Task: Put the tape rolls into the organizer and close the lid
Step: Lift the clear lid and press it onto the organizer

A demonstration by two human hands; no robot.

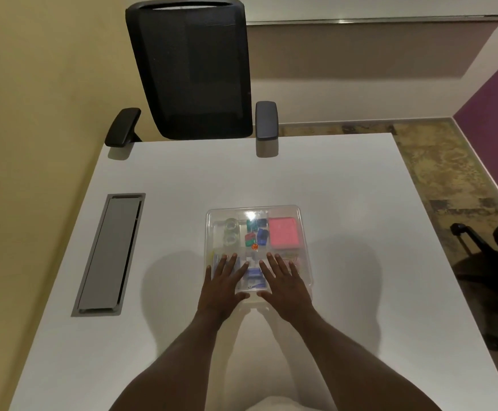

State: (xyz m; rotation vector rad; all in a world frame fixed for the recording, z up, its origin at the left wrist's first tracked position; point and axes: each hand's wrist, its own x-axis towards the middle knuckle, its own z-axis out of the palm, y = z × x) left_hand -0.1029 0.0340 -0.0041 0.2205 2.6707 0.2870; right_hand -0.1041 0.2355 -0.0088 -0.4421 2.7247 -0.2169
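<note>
A clear plastic organizer (302,232) sits mid-table with its transparent lid lying flat over it. Two clear tape rolls (231,231) lie one behind the other in the far left compartment. Coloured clips (256,234) fill the middle compartment and a pink pad (283,232) the far right one. My left hand (224,284) rests flat on the near left of the lid, fingers spread. On the near right of the lid lies my right hand (285,284), also flat with fingers apart. Both palms hide the near compartments.
The white table (360,292) has a grey cable hatch (110,253) set into its left side. A black office chair (194,72) stands at the far edge. Another dark chair (496,247) is on the floor to the right.
</note>
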